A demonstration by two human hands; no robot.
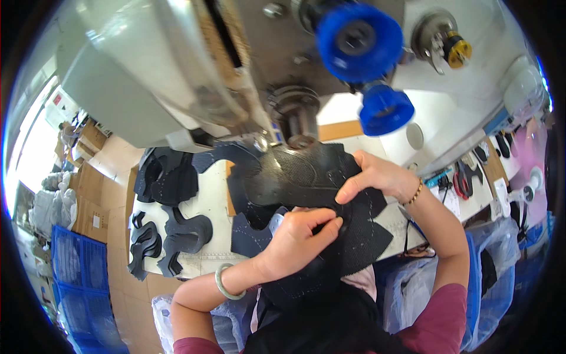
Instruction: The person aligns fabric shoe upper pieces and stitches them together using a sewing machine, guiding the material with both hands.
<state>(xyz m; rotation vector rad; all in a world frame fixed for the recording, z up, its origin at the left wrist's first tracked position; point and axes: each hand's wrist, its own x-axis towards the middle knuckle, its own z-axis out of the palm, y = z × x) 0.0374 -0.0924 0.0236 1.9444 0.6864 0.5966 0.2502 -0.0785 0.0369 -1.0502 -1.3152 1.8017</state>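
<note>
A black mesh fabric piece [295, 177], with pale stitch or mark lines and zigzag-cut edges, lies under the head of a sewing machine [298, 118] and hangs toward me. My left hand [300, 239], a pale green bangle at its wrist, pinches the near part of this fabric between thumb and fingertips. Close to its right, my right hand [371, 180] grips the same fabric, thumb on top and fingers mostly hidden beneath. The two thumbs are almost side by side at a fold. Whether the layers are stitched together, I cannot tell.
Stacks of black cut pieces [168, 177] and curved grey-black strips [188, 230] lie on the white table [215, 251] at left. Blue knobs [359, 41] jut from the machine. Red-handled scissors [463, 180] rest at right. Blue crates [79, 259] stand at far left.
</note>
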